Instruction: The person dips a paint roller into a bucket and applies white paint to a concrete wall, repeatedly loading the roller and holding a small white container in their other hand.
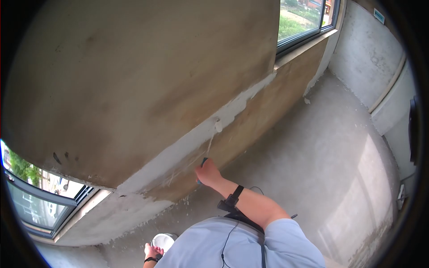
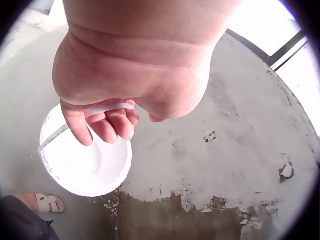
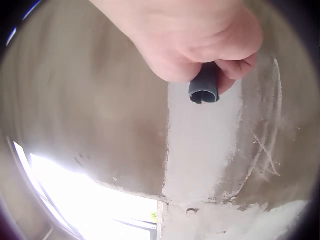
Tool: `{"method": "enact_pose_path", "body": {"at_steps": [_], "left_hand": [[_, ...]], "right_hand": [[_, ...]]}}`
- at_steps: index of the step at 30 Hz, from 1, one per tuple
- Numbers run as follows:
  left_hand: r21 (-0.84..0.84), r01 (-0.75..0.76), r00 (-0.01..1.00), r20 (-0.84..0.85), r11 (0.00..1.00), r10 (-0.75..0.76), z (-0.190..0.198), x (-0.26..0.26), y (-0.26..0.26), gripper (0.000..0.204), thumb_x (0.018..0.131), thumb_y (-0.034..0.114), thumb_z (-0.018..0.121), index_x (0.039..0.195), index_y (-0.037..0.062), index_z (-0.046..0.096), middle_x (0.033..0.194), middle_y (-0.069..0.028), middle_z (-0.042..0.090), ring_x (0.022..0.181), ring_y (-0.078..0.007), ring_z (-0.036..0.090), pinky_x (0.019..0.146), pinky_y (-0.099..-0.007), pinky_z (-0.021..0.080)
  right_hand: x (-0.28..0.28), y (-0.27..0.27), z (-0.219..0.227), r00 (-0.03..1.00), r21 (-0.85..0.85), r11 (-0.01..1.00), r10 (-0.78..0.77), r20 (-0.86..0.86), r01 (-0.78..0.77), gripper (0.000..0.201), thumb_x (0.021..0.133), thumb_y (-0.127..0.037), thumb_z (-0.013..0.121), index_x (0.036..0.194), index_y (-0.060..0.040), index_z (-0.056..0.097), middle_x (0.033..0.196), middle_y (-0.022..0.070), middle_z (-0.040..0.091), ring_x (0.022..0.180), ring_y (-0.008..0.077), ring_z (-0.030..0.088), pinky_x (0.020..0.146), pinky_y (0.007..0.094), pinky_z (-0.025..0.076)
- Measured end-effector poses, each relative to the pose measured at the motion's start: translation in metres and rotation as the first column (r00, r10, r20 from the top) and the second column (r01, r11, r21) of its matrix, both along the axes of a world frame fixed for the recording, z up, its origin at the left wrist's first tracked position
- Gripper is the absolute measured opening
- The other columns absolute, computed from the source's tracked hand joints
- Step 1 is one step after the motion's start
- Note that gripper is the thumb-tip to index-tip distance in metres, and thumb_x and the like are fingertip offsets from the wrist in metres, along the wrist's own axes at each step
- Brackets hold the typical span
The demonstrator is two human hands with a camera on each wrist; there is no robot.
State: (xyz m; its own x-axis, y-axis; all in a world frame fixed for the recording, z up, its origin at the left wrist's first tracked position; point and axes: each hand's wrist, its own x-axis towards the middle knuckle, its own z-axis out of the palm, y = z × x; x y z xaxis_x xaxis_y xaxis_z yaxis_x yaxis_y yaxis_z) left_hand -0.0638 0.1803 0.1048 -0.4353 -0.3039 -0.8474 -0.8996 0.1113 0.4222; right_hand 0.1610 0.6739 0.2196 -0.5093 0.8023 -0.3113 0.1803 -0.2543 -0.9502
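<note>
My right hand (image 1: 208, 173) is held up close to a brown plastered wall, its fingers curled round a dark, tube-like handle (image 3: 204, 89) with a hollow end. The rest of that tool is hidden by the hand. A pale band of filler (image 3: 200, 145) runs along the wall right by the hand, with thin scratch-like streaks (image 3: 272, 125) beside it. Low at the body's side, my left hand (image 2: 135, 75) grips the thin white handle (image 2: 112, 106) of a round white bucket (image 2: 85, 170). The bucket hangs below the curled fingers, its inside white.
One window (image 1: 308, 22) is at the upper right and another (image 1: 44, 201) at the lower left. Rough grey floor (image 1: 286, 165) runs along the wall's foot. A sandaled foot (image 2: 49, 203) shows near the bucket. A small whitish patch (image 1: 218, 126) marks the wall band.
</note>
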Motion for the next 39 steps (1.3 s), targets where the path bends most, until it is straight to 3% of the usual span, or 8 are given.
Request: {"method": "enact_pose_path", "body": {"at_steps": [10, 12, 18, 20, 25, 27, 30, 39], "left_hand": [[0.1, 0.066, 0.994, -0.09, 0.993, -0.057, 0.011, 0.031, 0.109, 0.028, 0.082, 0.039, 0.043, 0.091, 0.0127, 0.038, 0.071, -0.0003, 0.04, 0.062, -0.0172, 0.04, 0.077, -0.0429, 0.04], [0.117, 0.056, 0.998, -0.02, 0.992, -0.054, -0.01, 0.017, 0.11, 0.029, 0.082, 0.039, 0.041, 0.095, 0.0127, 0.039, 0.078, -0.0018, 0.042, 0.069, -0.0177, 0.042, 0.081, -0.0441, 0.039], [0.219, -0.072, 0.997, -0.008, 0.973, 0.075, -0.043, 0.001, 0.116, 0.035, 0.081, 0.041, 0.045, 0.1, 0.0121, 0.04, 0.093, -0.0032, 0.042, 0.084, -0.0215, 0.042, 0.085, -0.0495, 0.035], [0.22, -0.094, 0.995, 0.009, 0.971, 0.095, -0.043, 0.0, 0.122, 0.035, 0.081, 0.041, 0.045, 0.1, 0.0121, 0.041, 0.092, -0.003, 0.042, 0.084, -0.0216, 0.042, 0.085, -0.0496, 0.035], [0.213, -0.059, 0.998, 0.024, 0.975, 0.056, -0.044, 0.002, 0.137, 0.034, 0.081, 0.042, 0.046, 0.098, 0.0127, 0.042, 0.089, -0.0024, 0.043, 0.08, -0.0199, 0.043, 0.085, -0.0482, 0.036], [0.213, -0.018, 1.0, -0.012, 0.977, 0.021, -0.045, 0.008, 0.14, 0.034, 0.082, 0.045, 0.046, 0.095, 0.0138, 0.042, 0.084, -0.0015, 0.043, 0.076, -0.0179, 0.043, 0.085, -0.0461, 0.036], [0.132, -0.003, 0.999, -0.05, 0.991, 0.01, 0.005, 0.035, 0.169, 0.034, 0.082, 0.047, 0.046, 0.092, 0.0145, 0.041, 0.08, -0.0004, 0.043, 0.072, -0.0168, 0.043, 0.085, -0.0446, 0.037], [0.102, 0.127, 0.992, -0.005, 0.987, -0.127, -0.013, -0.013, 0.103, 0.032, 0.083, 0.045, 0.045, 0.085, 0.0138, 0.04, 0.072, -0.0006, 0.041, 0.066, -0.0169, 0.042, 0.082, -0.0446, 0.038]], "right_hand": [[0.053, 0.108, -0.027, 0.984, 0.15, 0.98, -0.145, 0.108, 0.128, 0.025, 0.083, -0.011, 0.049, 0.065, 0.0075, 0.05, 0.055, 0.016, 0.058, 0.05, 0.0254, 0.063, 0.045, 0.0367, 0.048], [0.072, 0.136, -0.038, 0.991, 0.56, 0.824, 0.011, 0.132, -0.084, 0.027, 0.083, -0.012, 0.049, 0.066, 0.0084, 0.052, 0.055, 0.0161, 0.058, 0.05, 0.0262, 0.063, 0.047, 0.0371, 0.048], [0.111, 0.194, 0.007, 0.975, 0.128, 0.978, -0.183, 0.127, 0.167, 0.027, 0.084, -0.012, 0.05, 0.066, 0.0084, 0.054, 0.058, 0.0164, 0.06, 0.052, 0.0265, 0.064, 0.048, 0.0367, 0.048], [0.117, 0.2, 0.005, 0.982, 0.172, 0.977, -0.146, 0.119, 0.124, 0.026, 0.084, -0.011, 0.05, 0.067, 0.0086, 0.054, 0.059, 0.0162, 0.059, 0.053, 0.0262, 0.064, 0.048, 0.0367, 0.048], [0.109, 0.187, -0.004, 0.978, 0.047, 0.979, -0.203, 0.057, 0.2, 0.024, 0.084, -0.01, 0.05, 0.069, 0.009, 0.054, 0.057, 0.0153, 0.058, 0.054, 0.0254, 0.065, 0.049, 0.0365, 0.049], [0.097, 0.189, -0.059, 0.995, 0.613, 0.789, -0.017, 0.103, -0.051, 0.025, 0.084, -0.01, 0.049, 0.069, 0.0097, 0.054, 0.059, 0.0165, 0.059, 0.054, 0.0257, 0.066, 0.05, 0.0364, 0.05], [0.092, 0.155, -0.017, 0.968, 0.456, 0.874, 0.057, 0.242, -0.166, 0.027, 0.085, -0.011, 0.048, 0.07, 0.0104, 0.055, 0.06, 0.0183, 0.061, 0.054, 0.0266, 0.066, 0.049, 0.0362, 0.05], [0.048, 0.066, 0.008, 0.958, 0.6, 0.761, 0.099, 0.269, -0.247, 0.032, 0.082, -0.013, 0.046, 0.057, 0.0055, 0.057, 0.056, 0.0168, 0.062, 0.052, 0.0258, 0.065, 0.049, 0.0375, 0.05]]}}
